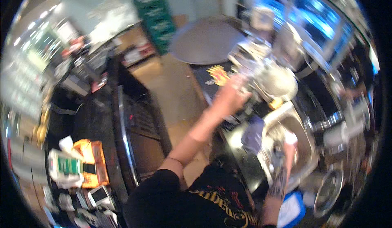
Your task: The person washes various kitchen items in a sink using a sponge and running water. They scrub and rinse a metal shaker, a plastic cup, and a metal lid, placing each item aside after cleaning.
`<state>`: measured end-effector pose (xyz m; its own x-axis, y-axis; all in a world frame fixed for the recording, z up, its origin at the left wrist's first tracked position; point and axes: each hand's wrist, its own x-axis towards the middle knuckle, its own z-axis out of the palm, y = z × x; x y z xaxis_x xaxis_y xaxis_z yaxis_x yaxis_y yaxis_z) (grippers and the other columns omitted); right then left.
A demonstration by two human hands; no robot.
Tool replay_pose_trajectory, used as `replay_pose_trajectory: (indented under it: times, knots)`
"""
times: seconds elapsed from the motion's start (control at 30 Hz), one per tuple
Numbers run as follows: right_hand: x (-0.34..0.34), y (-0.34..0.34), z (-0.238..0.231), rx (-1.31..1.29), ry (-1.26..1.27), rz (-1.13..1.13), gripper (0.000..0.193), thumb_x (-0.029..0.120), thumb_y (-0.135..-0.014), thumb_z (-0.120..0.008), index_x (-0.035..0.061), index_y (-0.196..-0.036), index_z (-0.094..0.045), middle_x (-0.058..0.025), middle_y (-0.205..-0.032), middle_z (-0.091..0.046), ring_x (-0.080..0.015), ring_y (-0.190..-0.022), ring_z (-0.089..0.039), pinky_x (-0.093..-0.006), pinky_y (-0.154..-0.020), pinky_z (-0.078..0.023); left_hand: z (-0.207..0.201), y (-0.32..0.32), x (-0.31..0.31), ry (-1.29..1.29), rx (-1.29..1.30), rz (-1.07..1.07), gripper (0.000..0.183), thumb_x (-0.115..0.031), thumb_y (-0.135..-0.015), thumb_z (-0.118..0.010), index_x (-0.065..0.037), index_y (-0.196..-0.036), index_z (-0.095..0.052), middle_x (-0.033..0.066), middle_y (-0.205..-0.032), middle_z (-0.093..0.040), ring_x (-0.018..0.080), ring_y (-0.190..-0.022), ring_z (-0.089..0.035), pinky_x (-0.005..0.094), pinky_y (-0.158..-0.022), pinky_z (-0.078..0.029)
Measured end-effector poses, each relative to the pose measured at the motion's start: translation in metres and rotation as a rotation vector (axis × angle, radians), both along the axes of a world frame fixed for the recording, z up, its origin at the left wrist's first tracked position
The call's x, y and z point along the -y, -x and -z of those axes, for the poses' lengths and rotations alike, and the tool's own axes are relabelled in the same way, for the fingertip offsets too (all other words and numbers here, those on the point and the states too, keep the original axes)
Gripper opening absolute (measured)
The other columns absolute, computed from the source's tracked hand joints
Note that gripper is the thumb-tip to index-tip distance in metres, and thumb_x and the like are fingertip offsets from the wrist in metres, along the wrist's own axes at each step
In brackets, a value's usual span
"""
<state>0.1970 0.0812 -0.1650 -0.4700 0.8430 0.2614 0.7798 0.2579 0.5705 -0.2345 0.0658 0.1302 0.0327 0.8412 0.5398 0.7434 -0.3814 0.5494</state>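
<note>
Visibly, yellow lettering (223,209) marks the black shirt (171,205), while left hand (236,94) and right hand (290,140) blur, opening and grip unclear.

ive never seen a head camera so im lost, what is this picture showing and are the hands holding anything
There is no machine here, just a person working bare-handed. The picture comes from a wide fisheye camera on their head, looking down, so straight edges bend near the rim. The left hand reaches over a dark counter, near a pale round vessel and a yellow, glove-like item. The right hand is down in the metal sink. Beside the sink lies a blue-grey item, perhaps a cloth. Blur hides whether either hand holds anything.
</note>
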Motion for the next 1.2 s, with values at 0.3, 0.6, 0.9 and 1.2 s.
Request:
replay_pose_trajectory:
  times: [0.3, 0.6, 0.9, 1.2]
  knots:
    - [0.085, 0.07, -0.224, -1.739, 0.096, 0.131, 0.032, 0.021, -0.098, -0.048, -0.0043, -0.107, -0.066, -0.0126, -0.098, -0.065, -0.0225, -0.088, -0.06, -0.0336, -0.08, -0.047, 0.036, -0.103, 0.05, -0.203, 0.02, 0.578, 0.035, -0.021, -0.095, -0.054, -0.006, -0.126, -0.056, 0.0149, -0.114, -0.058, 0.0293, -0.111, -0.055, 0.0413, -0.095, -0.042]
    - [0.107, 0.066, -0.204, -2.388, 0.166, -0.024, 0.05, 0.038, -0.099, -0.046, 0.0053, -0.136, -0.046, -0.0098, -0.126, -0.053, -0.0213, -0.107, -0.054, -0.0369, -0.09, -0.046, 0.083, -0.138, 0.051, 0.198, 0.024, 0.764, 0.03, -0.031, -0.097, -0.048, -0.007, -0.11, -0.062, 0.0146, -0.089, -0.061, 0.0352, -0.082, -0.063, 0.0466, -0.068, -0.05]
    - [0.105, 0.058, -0.165, -3.099, 0.444, 0.187, 0.043, 0.04, -0.096, -0.045, 0.0066, -0.119, -0.061, -0.0094, -0.111, -0.066, -0.0261, -0.098, -0.065, -0.0445, -0.087, -0.052, 0.111, -0.097, 0.062, 0.399, -0.104, 0.61, 0.027, -0.027, -0.095, -0.049, -0.01, -0.109, -0.066, 0.0136, -0.104, -0.066, 0.0315, -0.088, -0.065, 0.0413, -0.075, -0.053]
    - [0.108, 0.055, -0.149, -3.472, 0.206, 0.029, 0.037, 0.034, -0.087, -0.052, 0.0098, -0.114, -0.061, -0.0135, -0.113, -0.065, -0.0343, -0.109, -0.059, -0.0618, -0.093, -0.045, 0.099, -0.079, 0.079, 0.682, 0.2, 0.503, 0.027, -0.019, -0.097, -0.053, 0.0, -0.112, -0.065, 0.0208, -0.109, -0.066, 0.0347, -0.101, -0.065, 0.038, -0.086, -0.051]
